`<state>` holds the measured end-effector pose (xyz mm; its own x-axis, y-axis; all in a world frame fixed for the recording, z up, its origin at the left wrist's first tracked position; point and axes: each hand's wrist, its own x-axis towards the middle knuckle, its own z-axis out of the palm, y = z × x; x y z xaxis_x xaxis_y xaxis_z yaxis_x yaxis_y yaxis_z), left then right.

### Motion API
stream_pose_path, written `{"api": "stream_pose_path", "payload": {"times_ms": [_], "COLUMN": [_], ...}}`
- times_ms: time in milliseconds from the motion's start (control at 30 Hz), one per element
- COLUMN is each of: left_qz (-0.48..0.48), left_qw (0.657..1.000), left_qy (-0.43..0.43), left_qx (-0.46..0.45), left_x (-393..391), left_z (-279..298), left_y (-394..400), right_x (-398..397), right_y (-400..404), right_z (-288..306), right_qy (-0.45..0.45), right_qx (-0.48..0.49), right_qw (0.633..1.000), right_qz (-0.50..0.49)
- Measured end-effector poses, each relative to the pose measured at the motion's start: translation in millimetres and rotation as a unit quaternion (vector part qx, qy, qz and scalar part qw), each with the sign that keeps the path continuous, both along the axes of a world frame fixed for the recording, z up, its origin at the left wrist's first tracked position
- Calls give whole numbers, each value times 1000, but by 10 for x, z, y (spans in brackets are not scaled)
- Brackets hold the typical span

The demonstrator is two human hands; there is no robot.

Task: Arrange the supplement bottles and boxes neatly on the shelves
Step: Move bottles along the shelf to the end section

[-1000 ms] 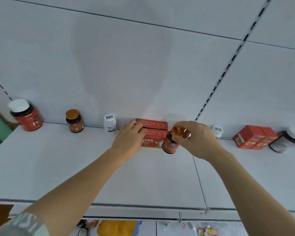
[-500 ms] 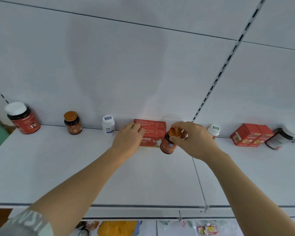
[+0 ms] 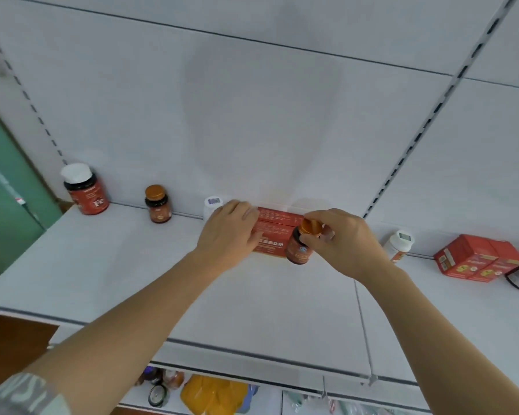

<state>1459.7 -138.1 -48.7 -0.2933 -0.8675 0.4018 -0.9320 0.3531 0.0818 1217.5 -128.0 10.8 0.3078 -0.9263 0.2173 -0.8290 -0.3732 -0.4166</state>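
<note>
1. your right hand (image 3: 343, 242) has its grip closed round the orange cap of the small amber bottle (image 3: 300, 245), fingertips pinching the lid; the bottle sits low on the shelf (image 3: 132, 280), touching the front right corner of the red boxes (image 3: 274, 232).
2. your left hand (image 3: 228, 232) lies flat-fingered on the left end of those stacked boxes, steadying them, nothing curled round.
3. the bottle looks light and rigid, probably smooth plastic or glass; a cap-only hold may let it swing, so take the body if you shift it far.
4. the boxes look like light, crushable card; press on the ends, not the faces.
5. the bottle's long axis runs cap up, tilted slightly back toward the wall; the boxes' long axis runs left to right along the back wall.
</note>
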Motion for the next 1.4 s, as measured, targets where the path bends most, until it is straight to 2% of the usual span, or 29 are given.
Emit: {"api": "stream_pose_path", "payload": {"times_ms": [233,400,533,667,833,1133,1400], "left_qz": [69,116,105,110,85,60,66], "left_qw": [996,993,993,993,995,994,992], "left_qy": [37,33,49,28,16,23,11], "left_qx": [-48,-17,-24,22,50,84,105], "left_x": [688,1378,1954,2328,2528,2608,2636], "left_z": [124,147,119,52,2,-7,-73], "left_y": [353,511,600,574,497,232,52], "right_x": [781,1558,2212,2639,2914,3126,3140], "right_y": [-11,-22,-30,-95,-235,-532,-643], "right_z": [2,-45,-114,-200,-243,-377,-557], "right_qy": [-30,-49,-27,27,78,147,87], "right_qx": [-63,-81,-57,-21,26,32,7], "right_qw": [995,992,997,999,995,986,994], "right_qz": [67,86,52,-3,-54,-65,-64]}}
